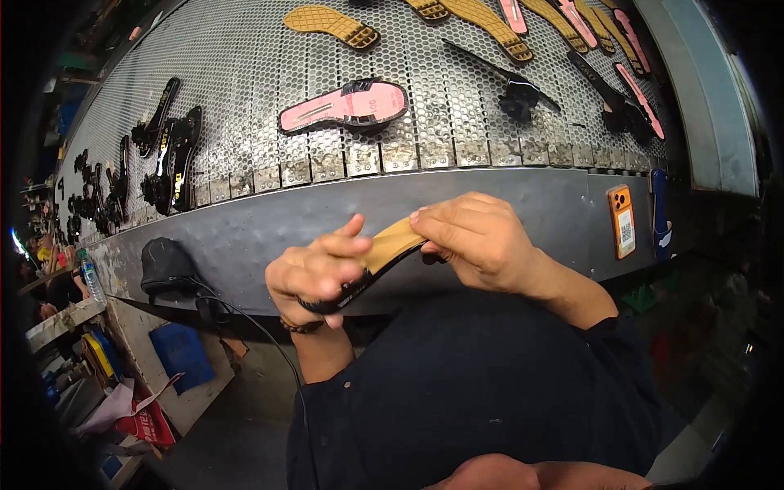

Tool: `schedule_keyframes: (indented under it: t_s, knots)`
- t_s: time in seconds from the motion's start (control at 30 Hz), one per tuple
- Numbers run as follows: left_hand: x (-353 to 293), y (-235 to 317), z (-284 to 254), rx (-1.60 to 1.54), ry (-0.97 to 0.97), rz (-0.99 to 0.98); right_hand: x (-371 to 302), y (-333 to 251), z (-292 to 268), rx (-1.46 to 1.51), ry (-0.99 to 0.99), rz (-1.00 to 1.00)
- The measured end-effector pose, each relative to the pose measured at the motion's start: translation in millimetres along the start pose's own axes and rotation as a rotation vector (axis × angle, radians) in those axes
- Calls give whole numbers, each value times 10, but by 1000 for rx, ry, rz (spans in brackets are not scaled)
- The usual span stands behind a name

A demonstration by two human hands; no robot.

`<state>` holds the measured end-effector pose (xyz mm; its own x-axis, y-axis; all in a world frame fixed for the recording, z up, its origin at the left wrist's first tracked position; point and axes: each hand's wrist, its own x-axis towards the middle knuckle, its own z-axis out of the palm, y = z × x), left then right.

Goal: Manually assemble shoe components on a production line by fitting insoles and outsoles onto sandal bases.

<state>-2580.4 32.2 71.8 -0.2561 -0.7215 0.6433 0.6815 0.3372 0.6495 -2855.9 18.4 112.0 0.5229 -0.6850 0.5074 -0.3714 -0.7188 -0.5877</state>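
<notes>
Both of my hands hold one flat sandal (390, 243) with a tan sole and black edge, in front of the grey metal rail of a conveyor. My left hand (314, 273) grips its lower black end, fingers curled around it. My right hand (482, 241) pinches the upper tan end, thumb and fingers pressed on it. A pink-lined sandal with a black strap (347, 106) lies on the perforated conveyor belt (245, 73) just beyond my hands.
Black strapped sandals (167, 151) lie in a row on the belt's left. Tan soles (331, 23) and pink-lined sandals (641, 98) lie at the top and right. An orange phone (622, 220) sticks to the rail. A black device with a cable (166, 265) sits at the left.
</notes>
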Motion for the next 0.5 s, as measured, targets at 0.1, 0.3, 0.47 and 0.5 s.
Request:
schedule_keyframes:
  t_s: [0.1, 0.3, 0.47, 0.5]
  knots:
    - [84, 10, 453, -15, 533, -211, -6, -10, 5, 126, -57, 96]
    - [-538, -247, 424, 644, 238, -707, 68, -60, 322, 413, -182, 465]
    - [-430, -56, -6, 357, 584, -642, 849, 93, 707, 498, -453, 675]
    - [-355, 2, -224, 373, 608, -619, 1142, 186, 762, 508, -539, 695]
